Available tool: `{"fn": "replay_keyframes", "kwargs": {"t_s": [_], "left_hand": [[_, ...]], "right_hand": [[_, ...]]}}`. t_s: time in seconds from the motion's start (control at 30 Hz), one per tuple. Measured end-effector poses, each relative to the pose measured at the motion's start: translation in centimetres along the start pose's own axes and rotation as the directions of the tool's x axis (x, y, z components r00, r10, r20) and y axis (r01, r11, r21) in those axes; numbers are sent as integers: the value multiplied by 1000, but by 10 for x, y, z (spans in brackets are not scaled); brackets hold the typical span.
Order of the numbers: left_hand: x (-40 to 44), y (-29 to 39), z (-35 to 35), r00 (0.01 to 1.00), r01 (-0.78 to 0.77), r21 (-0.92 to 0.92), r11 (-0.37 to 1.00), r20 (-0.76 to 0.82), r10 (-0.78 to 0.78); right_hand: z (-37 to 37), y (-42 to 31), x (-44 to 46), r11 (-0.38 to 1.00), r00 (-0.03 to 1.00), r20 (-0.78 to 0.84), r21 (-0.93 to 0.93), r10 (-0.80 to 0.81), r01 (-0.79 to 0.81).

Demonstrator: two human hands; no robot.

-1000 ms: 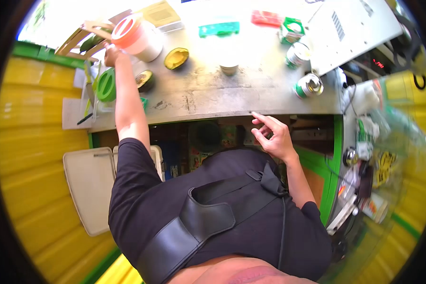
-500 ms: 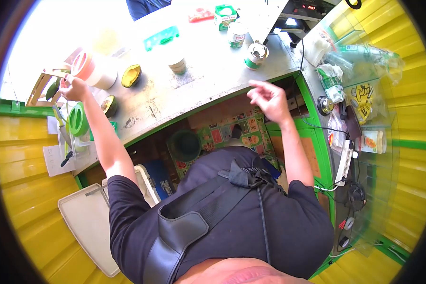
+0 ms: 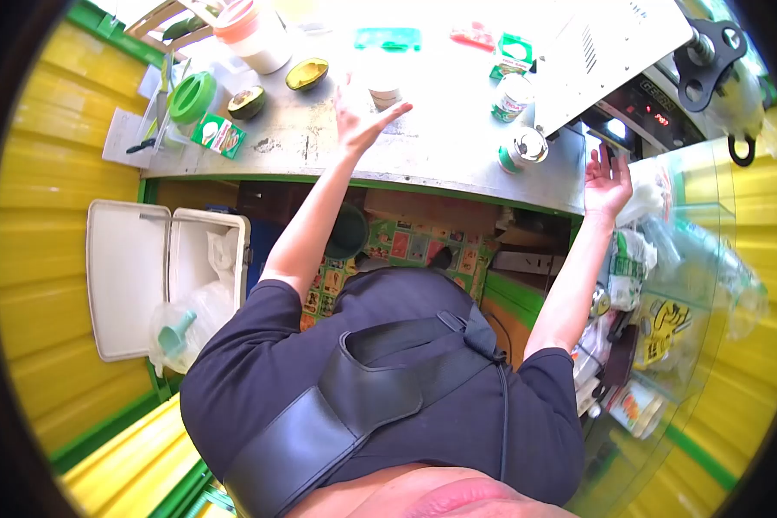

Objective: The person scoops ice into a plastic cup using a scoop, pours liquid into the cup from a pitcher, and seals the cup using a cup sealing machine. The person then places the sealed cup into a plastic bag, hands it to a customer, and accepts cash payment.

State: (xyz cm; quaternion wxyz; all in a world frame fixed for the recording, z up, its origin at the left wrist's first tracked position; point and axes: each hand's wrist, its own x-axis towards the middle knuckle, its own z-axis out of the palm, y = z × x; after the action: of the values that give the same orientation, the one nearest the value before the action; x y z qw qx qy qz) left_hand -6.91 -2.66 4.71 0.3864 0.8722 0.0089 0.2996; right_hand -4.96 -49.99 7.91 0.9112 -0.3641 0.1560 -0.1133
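Observation:
My left hand (image 3: 363, 125) is over the metal counter with its fingers and thumb spread. A pale cup (image 3: 385, 91) shows just past its palm; whether they touch I cannot tell. Off to the right, my right hand (image 3: 609, 183) is raised palm up beside a black machine (image 3: 656, 110) with a red digital display, its fingers stretched and nothing in them. Between the hands stand an opened can (image 3: 523, 148) and a white-and-green can (image 3: 511, 97). Left of the cup lie two avocado halves, one (image 3: 307, 74) farther back and one (image 3: 247, 103) nearer a green-lidded container (image 3: 192, 97).
A small green carton (image 3: 218, 135) lies near the counter's front edge. Behind are a pink-lidded jug (image 3: 252, 36), a teal tray (image 3: 388, 40) and a green box (image 3: 514, 54). An open cooler (image 3: 209, 237) stands lower left; glass shelves with bags (image 3: 630, 268) line the right.
My left hand has moved right, from beside the pink-lidded jug to the cup. My right hand has reached outward toward the machine. The view has shifted, bringing the machine farther in.

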Motion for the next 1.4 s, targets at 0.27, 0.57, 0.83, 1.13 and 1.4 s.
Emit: {"fn": "replay_keyframes", "kwargs": {"t_s": [0.27,0.57,0.83,1.13,1.4], "left_hand": [[13,-22,62,925,352,-350,868,-11,-380],[16,5,54,938,173,-225,959,-258,-230],[9,32,34,962,73,-253,965,-237,-135],[34,163,22,975,215,-541,813,162,-151],[46,282,79,942,72,-661,747,291,166]], "right_hand": [[-6,-14,13,994,981,181,71,72,-86],[-28,-18,-16,991,971,202,-8,130,-131],[-49,-25,-96,988,989,125,-142,74,-56],[-64,-31,-146,968,996,82,-250,29,-7],[-77,-21,-134,979,997,74,-202,4,11]]}}
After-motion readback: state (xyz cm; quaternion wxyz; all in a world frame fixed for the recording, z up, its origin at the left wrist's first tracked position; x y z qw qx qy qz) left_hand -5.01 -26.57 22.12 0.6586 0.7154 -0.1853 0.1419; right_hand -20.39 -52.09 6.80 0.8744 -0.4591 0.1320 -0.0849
